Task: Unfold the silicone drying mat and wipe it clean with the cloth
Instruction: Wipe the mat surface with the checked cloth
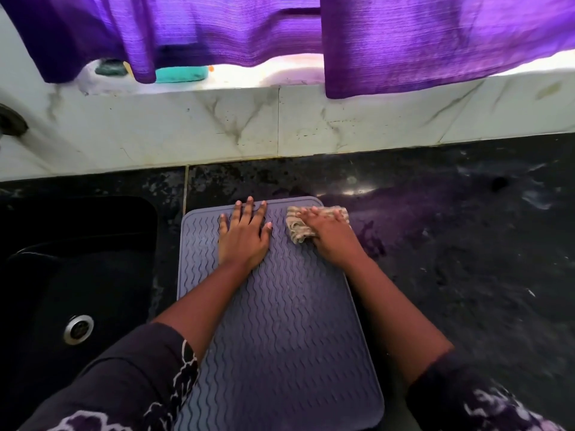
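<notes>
A grey silicone drying mat (pixel 286 331) with wavy ridges lies unfolded and flat on the dark counter, its long side running away from me. My left hand (pixel 244 236) rests palm down on the mat's far left part, fingers spread. My right hand (pixel 331 236) presses a crumpled beige striped cloth (pixel 298 230) onto the mat's far right corner. The cloth bunches under my fingers and partly overhangs the mat's right edge.
A black sink (pixel 62 275) with a metal drain (pixel 78 329) lies left of the mat. The dark stone counter (pixel 466 244) stretches to the right. Behind runs a white marble ledge (pixel 280 126) with a teal sponge (pixel 182 74), under hanging purple curtains (pixel 404 42).
</notes>
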`<control>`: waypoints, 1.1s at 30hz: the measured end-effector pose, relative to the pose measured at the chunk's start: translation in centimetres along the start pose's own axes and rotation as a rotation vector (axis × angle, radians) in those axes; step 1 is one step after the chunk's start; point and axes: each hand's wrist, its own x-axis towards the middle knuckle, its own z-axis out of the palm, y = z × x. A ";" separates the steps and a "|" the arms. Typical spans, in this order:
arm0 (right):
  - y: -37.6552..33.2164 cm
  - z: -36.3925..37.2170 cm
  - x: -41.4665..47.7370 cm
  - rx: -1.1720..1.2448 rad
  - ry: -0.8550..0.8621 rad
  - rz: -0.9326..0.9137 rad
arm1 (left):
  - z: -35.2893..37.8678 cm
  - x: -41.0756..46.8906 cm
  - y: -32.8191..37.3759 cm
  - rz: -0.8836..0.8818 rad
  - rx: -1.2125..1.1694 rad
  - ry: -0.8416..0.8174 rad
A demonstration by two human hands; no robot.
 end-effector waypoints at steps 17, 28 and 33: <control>-0.6 1.1 -2.3 0.036 0.018 0.030 | 0.0 0.0 0.0 -0.001 0.010 -0.001; -0.8 -3.3 -2.0 0.113 0.213 0.022 | -0.1 -0.2 0.1 0.007 0.007 -0.005; -0.8 0.3 -1.1 -0.006 -0.012 -0.034 | -0.1 0.0 0.2 -0.001 0.018 -0.003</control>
